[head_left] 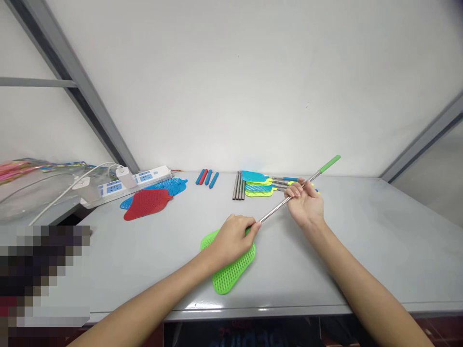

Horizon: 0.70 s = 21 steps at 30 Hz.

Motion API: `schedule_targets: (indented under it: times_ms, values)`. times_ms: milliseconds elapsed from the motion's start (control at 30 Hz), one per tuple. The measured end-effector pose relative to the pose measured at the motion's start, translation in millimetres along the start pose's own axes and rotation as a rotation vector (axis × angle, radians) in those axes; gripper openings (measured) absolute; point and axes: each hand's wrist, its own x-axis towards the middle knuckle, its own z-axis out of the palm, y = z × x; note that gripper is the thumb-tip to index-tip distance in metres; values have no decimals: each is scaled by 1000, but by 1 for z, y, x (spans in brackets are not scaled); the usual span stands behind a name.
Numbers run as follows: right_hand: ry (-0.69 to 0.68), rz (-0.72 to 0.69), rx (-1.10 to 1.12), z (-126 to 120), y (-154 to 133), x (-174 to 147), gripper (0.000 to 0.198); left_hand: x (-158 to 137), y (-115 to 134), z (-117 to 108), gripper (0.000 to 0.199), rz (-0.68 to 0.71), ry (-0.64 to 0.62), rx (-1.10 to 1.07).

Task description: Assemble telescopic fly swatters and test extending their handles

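Observation:
A fly swatter with a green mesh head point(231, 275), a silver metal rod point(274, 212) and a green handle point(330, 164) slants up to the right above the table. My left hand point(234, 237) is closed around the neck where head and rod meet, hiding that joint. Palm up, my right hand point(306, 205) has its fingers curled round the rod, below the green handle. Behind it lie several finished-looking swatters with blue heads point(254, 176) and yellow-green heads point(259, 193), their rods pointing right.
Several bare metal rods point(238, 186) lie near the wall, left of the swatters. Further left are blue handle grips point(214, 180) and a red one point(203, 177). A red swatter head point(148, 203) overlaps blue heads point(177, 185), beside a white power strip point(144, 177) with plugged-in chargers.

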Motion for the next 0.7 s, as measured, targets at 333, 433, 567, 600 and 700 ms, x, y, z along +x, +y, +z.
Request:
schedule_targets:
  times_ms: [333, 433, 567, 600, 700]
  values:
    - [198, 18, -76, -4, 11, 11, 26, 3, -5, 1, 35, 42, 50, 158]
    - [194, 38, -73, -7, 9, 14, 28, 3, -6, 1, 35, 41, 56, 166]
    - [199, 41, -48, -7, 2, 16, 30, 3, -5, 1, 35, 46, 53, 173]
    - [188, 47, -37, -8, 0, 16, 30, 3, -5, 1, 35, 49, 54, 177]
    - [164, 75, -21, -10, -5, 17, 30, 3, -5, 2, 35, 59, 57, 188]
